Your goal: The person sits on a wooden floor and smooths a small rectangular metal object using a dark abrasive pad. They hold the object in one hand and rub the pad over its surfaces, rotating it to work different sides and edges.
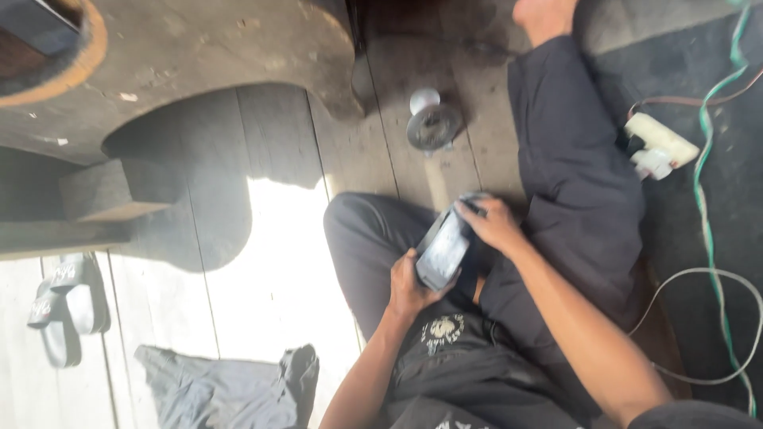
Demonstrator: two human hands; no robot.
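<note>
Person seated on a plank floor (278, 262), legs in dark trousers stretched forward, bare foot (544, 16) at top of frame. Both hands are on a dark, curved, glossy object (445, 248) held over the lap between the thighs; blurred, so its kind cannot be told. Left hand (409, 287) is wrapped around its near lower end, fingers curled under it in a firm hold. Right hand (494, 225) lies clasped over its far upper end, fingers spread across the top edge. Just beyond the object, on the boards between the legs, a small round metal piece (433, 123) with a silvery cap stands apart from both hands. To the right, on a dark mat (699, 318), a white plug block (658, 145) with a green cord (710, 206) and a pale cable (699, 274) looping near the right forearm; neither touches the hands. Left of the person: a crumpled grey cloth (230, 385) on the floor, a pair of grey slide sandals (67, 306) well apart near the left edge. A heavy, weathered curved wooden form (199, 56) fills the upper left, arching over the boards, with a wooden block (111, 191) beneath it. Bright sun patch on the pale planks beside the left thigh; the rest lies in shade.
</note>
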